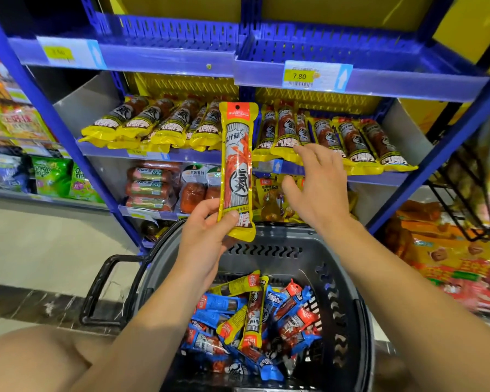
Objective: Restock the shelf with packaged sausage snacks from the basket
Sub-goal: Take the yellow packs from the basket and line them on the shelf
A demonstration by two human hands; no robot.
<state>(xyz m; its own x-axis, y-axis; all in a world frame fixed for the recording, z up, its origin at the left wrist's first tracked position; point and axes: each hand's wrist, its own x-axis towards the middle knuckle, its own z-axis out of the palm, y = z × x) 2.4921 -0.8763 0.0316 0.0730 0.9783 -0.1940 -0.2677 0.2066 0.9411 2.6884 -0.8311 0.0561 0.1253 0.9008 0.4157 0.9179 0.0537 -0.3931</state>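
My left hand [207,236] grips the lower end of a long yellow sausage snack pack [238,165] and holds it upright in front of the middle shelf. My right hand [318,185] is open with fingers spread, just below the right-hand row of yellow packs [334,140] on that shelf, fingertips near one pack's lower edge. Another row of yellow packs [150,123] lies on the shelf's left half. Below my arms, the grey basket [348,278] holds several yellow and blue snack packs [255,321].
The blue shelf frame [54,114] rises at left and right. The shelf above carries a 7.80 price tag [300,76]. A lower shelf holds red sausages [150,188] and other packs. The basket's black handle [102,290] hangs left. A wire rack [464,193] stands at right.
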